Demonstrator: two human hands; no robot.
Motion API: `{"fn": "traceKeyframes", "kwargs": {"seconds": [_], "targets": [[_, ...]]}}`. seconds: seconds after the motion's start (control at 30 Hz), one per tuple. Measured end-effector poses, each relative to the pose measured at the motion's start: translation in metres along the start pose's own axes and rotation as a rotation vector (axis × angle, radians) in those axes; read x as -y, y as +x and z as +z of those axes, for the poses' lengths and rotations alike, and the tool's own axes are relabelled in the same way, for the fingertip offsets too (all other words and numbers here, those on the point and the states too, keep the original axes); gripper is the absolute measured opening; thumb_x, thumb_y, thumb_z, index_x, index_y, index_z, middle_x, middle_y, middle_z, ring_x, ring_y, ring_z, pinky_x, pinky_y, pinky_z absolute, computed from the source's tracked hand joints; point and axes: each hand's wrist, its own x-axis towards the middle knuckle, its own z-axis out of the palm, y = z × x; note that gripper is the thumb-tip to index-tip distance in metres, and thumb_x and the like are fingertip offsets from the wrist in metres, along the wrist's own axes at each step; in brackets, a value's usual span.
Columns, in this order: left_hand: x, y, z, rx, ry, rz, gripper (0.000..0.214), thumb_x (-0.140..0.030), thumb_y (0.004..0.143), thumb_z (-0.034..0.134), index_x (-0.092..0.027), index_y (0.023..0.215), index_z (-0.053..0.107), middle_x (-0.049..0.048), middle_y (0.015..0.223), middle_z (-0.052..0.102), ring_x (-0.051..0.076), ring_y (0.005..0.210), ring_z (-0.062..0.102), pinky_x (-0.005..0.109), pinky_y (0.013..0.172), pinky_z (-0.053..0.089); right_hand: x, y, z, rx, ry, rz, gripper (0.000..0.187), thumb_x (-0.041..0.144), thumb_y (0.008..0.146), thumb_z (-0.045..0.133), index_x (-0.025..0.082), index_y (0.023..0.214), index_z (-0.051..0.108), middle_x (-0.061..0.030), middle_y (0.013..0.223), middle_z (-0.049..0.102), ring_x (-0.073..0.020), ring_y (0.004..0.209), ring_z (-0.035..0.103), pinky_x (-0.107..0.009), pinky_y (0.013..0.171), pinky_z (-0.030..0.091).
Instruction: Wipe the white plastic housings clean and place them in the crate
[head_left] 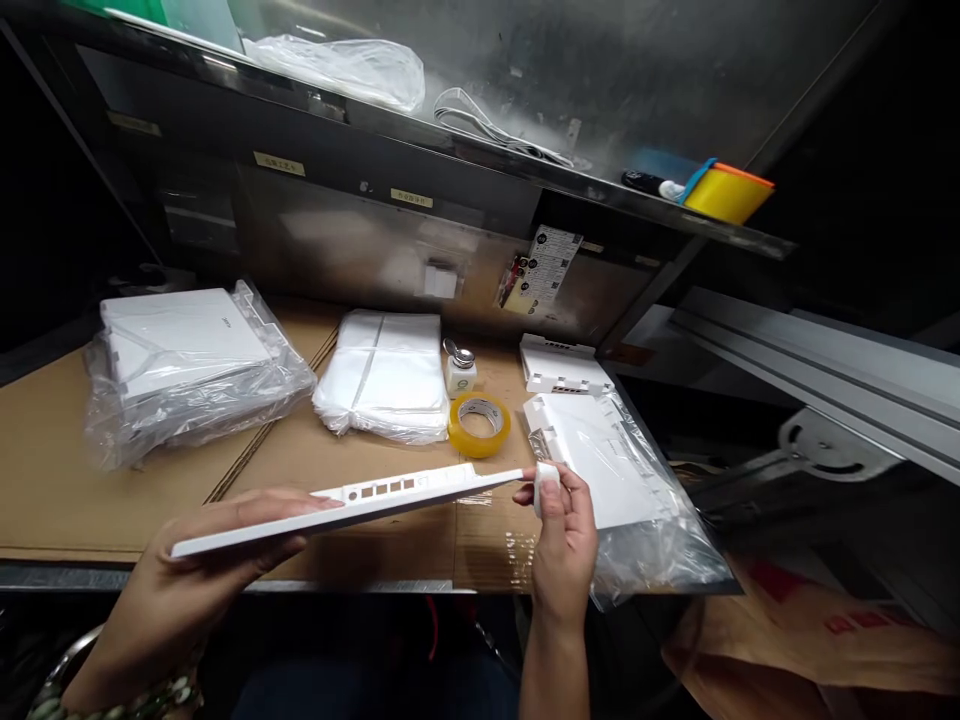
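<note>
My left hand (199,565) lies under a flat white plastic panel (352,502) and holds it edge-on above the cardboard-covered bench (60,470). The panel has a row of small rectangular cut-outs along its near edge. My right hand (561,530) is closed on a small white pad (545,482), which touches the panel's right tip.
On the bench sit a bagged stack of white panels (187,360) at left, a pile of folded clear bags (386,375), a yellow tape roll (478,423), a small bottle (460,370) and more white panels on plastic (592,440) at right. A shelf overhead carries a yellow cup (727,193).
</note>
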Motion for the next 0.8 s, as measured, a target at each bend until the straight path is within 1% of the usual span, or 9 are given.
{"fn": "traceKeyframes", "kwargs": {"seconds": [0.13,0.2,0.3,0.4,0.53,0.63,0.7,0.77,0.8], "targets": [[0.003,-0.005,0.008,0.062,-0.137,0.015,0.053,0.026,0.074,0.041,-0.01,0.089,0.078,0.01,0.1,0.082,0.019,0.103,0.076,0.024,0.093,0.056,0.009,-0.004,-0.003,0.012,0.091,0.028,0.024,0.043,0.099,0.06,0.022,0.112,0.059,-0.0002,0.098,0.07,-0.0099,0.067,0.062,-0.029,0.071,0.053],[0.001,0.004,0.002,0.207,0.047,0.145,0.049,0.024,0.073,0.047,-0.01,0.086,0.079,0.0104,0.099,0.082,0.023,0.102,0.077,0.031,0.093,0.058,0.012,-0.006,-0.001,0.001,0.112,0.033,0.023,0.042,0.099,0.062,0.023,0.111,0.058,-0.0001,0.098,0.07,-0.0093,0.066,0.062,-0.028,0.071,0.053],[-0.003,0.016,-0.012,0.458,0.511,0.409,0.029,0.006,0.072,0.074,-0.013,0.092,0.082,0.0123,0.101,0.082,0.032,0.102,0.076,0.041,0.098,0.057,0.013,-0.007,0.003,0.012,0.184,0.084,0.027,0.046,0.097,0.063,0.025,0.112,0.056,-0.0011,0.099,0.072,-0.0096,0.059,0.062,-0.025,0.058,0.052],[-0.005,0.022,-0.021,0.497,0.705,0.556,0.018,-0.017,0.08,0.079,-0.022,0.098,0.083,0.0107,0.103,0.082,0.032,0.103,0.076,0.043,0.101,0.057,0.01,-0.008,0.008,0.064,0.254,0.205,0.036,0.053,0.094,0.063,0.029,0.117,0.052,-0.0026,0.1,0.074,-0.0111,0.05,0.06,-0.022,0.042,0.043],[-0.002,0.028,-0.028,0.553,0.703,0.586,0.013,-0.029,0.088,0.075,-0.027,0.098,0.083,0.0075,0.096,0.082,0.036,0.111,0.073,0.056,0.111,0.048,0.006,-0.014,0.017,0.09,0.357,0.346,0.04,0.055,0.091,0.066,0.03,0.119,0.052,0.0006,0.085,0.074,-0.0148,0.056,0.064,-0.025,0.048,0.05],[0.007,0.03,-0.026,0.575,0.568,0.704,0.045,-0.063,0.09,0.061,-0.025,0.088,0.084,0.0118,0.102,0.079,0.043,0.137,0.052,0.059,0.125,0.023,0.011,-0.021,0.022,0.018,0.5,0.266,0.028,0.051,0.094,0.061,0.028,0.11,0.056,0.0053,0.068,0.065,-0.0137,0.059,0.061,-0.025,0.056,0.051],[0.016,0.027,-0.017,0.405,0.291,0.699,0.079,-0.086,0.086,0.035,-0.025,0.097,0.084,0.0099,0.131,0.071,0.039,0.153,0.027,0.05,0.128,0.015,0.016,-0.025,0.023,0.019,0.607,0.173,0.024,0.049,0.096,0.054,0.028,0.106,0.057,0.0067,0.06,0.057,-0.0133,0.053,0.055,-0.026,0.053,0.047],[0.024,0.022,-0.008,0.228,-0.124,0.497,0.089,-0.089,0.086,0.018,-0.032,0.133,0.069,-0.0016,0.154,0.055,0.027,0.159,0.012,0.042,0.129,0.014,0.022,-0.027,0.024,0.04,0.685,0.065,0.022,0.045,0.097,0.048,0.028,0.106,0.058,0.0069,0.055,0.051,-0.0129,0.044,0.048,-0.027,0.049,0.042],[0.028,0.021,-0.006,0.25,-0.305,0.354,0.082,-0.086,0.089,0.02,-0.037,0.144,0.058,-0.0055,0.157,0.052,0.022,0.159,0.011,0.041,0.128,0.014,0.023,-0.027,0.024,0.049,0.704,0.014,0.022,0.043,0.097,0.046,0.027,0.107,0.058,0.0068,0.054,0.049,-0.0126,0.042,0.045,-0.028,0.048,0.039]]}}
